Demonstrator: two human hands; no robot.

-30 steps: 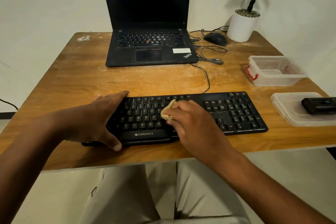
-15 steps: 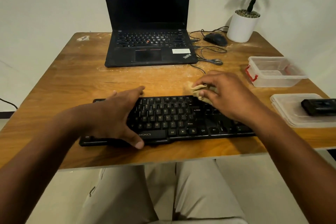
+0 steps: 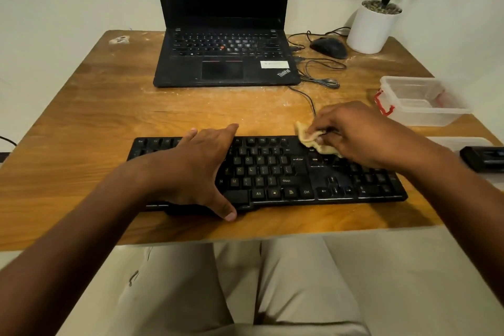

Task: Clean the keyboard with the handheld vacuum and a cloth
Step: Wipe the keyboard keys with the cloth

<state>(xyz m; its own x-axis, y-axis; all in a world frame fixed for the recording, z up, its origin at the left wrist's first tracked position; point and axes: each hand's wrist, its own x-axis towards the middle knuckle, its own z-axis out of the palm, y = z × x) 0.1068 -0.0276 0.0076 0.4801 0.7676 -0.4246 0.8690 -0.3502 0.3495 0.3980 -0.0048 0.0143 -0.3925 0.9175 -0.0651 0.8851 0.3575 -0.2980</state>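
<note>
Right hand (image 3: 362,135) pinched a crumpled tan cloth (image 3: 313,140) against the upper right keys of the black keyboard (image 3: 286,172), which lay across the lower middle of the frame on the wooden table (image 3: 81,117). Left hand (image 3: 196,169) lay flat on its left half, fingers straight, thumb over the near edge. At the right edge sat the black handheld vacuum (image 3: 484,158).

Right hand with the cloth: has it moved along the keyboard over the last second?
Yes. The right hand has carried the cloth rightward along the keyboard, from the middle letter keys to the top edge above the arrow keys.
</note>
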